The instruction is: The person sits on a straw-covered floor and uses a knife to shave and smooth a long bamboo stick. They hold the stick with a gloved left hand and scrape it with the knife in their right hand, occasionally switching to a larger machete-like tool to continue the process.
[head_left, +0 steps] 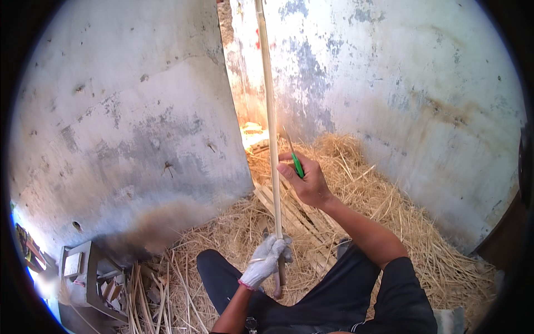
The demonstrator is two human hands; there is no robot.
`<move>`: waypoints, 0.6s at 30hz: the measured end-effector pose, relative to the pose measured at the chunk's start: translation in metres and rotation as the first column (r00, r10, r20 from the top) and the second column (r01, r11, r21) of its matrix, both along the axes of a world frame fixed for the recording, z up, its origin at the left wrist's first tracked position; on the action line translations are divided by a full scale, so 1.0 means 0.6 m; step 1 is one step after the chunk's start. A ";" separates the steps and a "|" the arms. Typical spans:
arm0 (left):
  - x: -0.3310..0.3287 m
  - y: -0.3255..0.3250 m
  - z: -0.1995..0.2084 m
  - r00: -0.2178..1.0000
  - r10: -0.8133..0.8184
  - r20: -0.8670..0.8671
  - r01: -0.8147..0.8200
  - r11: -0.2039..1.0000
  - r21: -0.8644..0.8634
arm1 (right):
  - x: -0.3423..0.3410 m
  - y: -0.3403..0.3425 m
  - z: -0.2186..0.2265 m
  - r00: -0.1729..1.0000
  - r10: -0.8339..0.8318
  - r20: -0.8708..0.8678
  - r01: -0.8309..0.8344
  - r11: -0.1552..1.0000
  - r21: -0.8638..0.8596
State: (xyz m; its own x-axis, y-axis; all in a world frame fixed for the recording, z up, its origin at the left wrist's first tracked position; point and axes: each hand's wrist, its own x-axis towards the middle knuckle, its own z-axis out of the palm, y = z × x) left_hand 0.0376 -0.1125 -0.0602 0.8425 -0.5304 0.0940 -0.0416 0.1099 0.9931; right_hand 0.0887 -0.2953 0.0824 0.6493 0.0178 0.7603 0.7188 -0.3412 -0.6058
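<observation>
A long pale strip (269,100), which looks like split bamboo, stands almost upright in front of me and runs out past the top of the view. My left hand (266,260), in a whitish knitted glove, is closed round its lower end. Just below that hand shows a brown, handle-like piece (278,286); how it joins anything is hidden by the glove. My bare right hand (309,181) is higher up, beside the strip, with thumb and fingertips at it. In that hand is a green-handled knife (297,165), its thin blade pointing up.
Straw-like shavings (356,195) cover the floor around my legs, with several flat strips (297,209) among them. A worn wall (128,111) rises at left and another wall (400,83) at right, with a bright gap between. A grey stand (83,278) is at lower left.
</observation>
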 end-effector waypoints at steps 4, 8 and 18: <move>0.024 -0.021 -0.030 0.995 -0.043 0.090 0.031 0.991 0.126 | 0.001 -0.019 -0.010 0.998 -0.032 0.047 0.035 0.998 -0.052; 0.037 -0.032 -0.056 0.995 -0.058 0.081 0.047 0.989 0.141 | -0.007 -0.024 -0.017 0.999 -0.008 0.044 0.011 0.997 -0.078; 0.034 -0.029 -0.045 0.998 0.018 0.058 -0.019 1.000 0.012 | -0.003 -0.016 -0.025 0.991 -0.039 0.128 0.058 0.988 -0.145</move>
